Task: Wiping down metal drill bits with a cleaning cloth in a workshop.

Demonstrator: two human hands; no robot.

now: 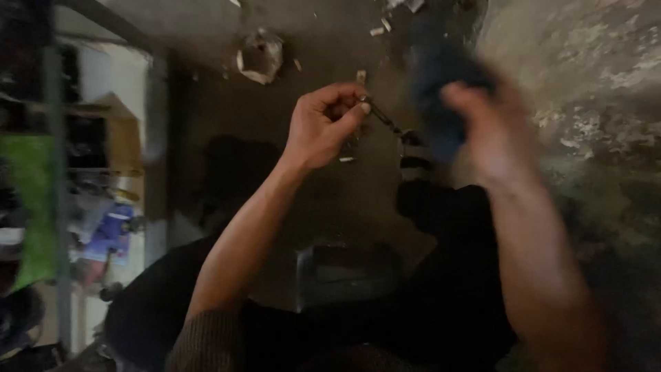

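Over the dark floor: both hands are raised in front of the person, seen from above.
Left hand: the fingers are curled shut and pinch one end of a thin metal piece; the wrist is bent and the forearm comes up from a brown ribbed sleeve.
Metal piece: slim, dark and a little shiny, chain-like or rod-like; it runs slanted from the left fingers towards the right hand. Its exact kind I cannot tell.
Right hand: blurred; it is closed around a dark blue cloth-like object, soft and matte, above the far end of the metal piece.
Floor: rough, grey-brown, with small pale scraps and a crumpled silvery wrapper.
Wall at right: coarse, stained plaster.
Left edge: a metal shelf frame with a green panel and a blue-white package.
Near the knees: a dark box-shaped container.
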